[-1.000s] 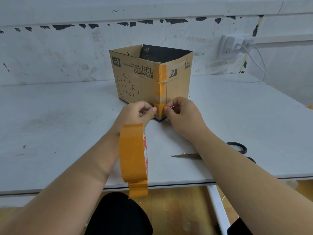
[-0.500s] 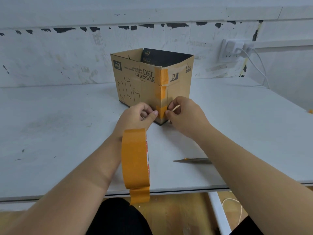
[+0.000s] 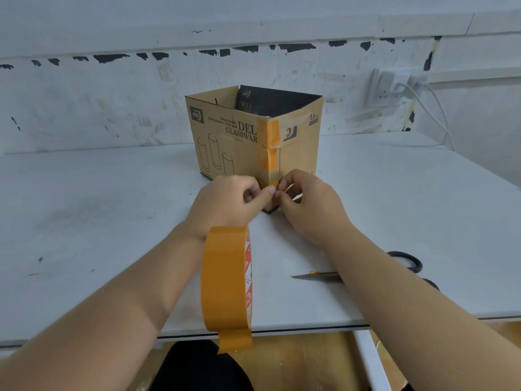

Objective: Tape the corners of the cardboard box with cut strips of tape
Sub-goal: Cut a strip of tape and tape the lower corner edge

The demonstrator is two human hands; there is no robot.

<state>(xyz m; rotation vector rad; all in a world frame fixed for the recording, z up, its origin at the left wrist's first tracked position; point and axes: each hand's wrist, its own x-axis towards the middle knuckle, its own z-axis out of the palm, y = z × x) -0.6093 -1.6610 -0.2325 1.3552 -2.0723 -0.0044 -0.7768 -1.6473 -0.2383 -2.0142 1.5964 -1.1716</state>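
**Both thumbs meet on the lowest strip at the near corner of the box**

Head view: the cardboard box (image 3: 242, 142) stands open-topped on the white table (image 3: 84, 221), turned so that one vertical corner edge points toward the person. That edge is the long axis that matters: it runs straight up and down, and orange strips already cover its upper and middle parts. The lowest tape strip (image 3: 268, 184) sits near the foot of the edge, directly ahead of both hands and just beyond their thumbs.

The left hand (image 3: 228, 201) comes in from the near left with fingers curled and the thumb pushed against the strip on the left face of the corner. The right hand (image 3: 307, 201) mirrors it from the near right, fingers curled, thumb and forefinger tip at the strip on the right face; whether it pinches a loose end or only presses cannot be told. The two thumbs nearly touch over the edge, so neither hand is clearly nearer.

The tape roll (image 3: 225, 280) hangs around the left forearm like a bracelet, its free end dangling past the near table edge. The scissors (image 3: 366, 273) lie on the table under the right forearm, blades pointing left, partly hidden.

The likely next move is smoothing outward, away from the edge.
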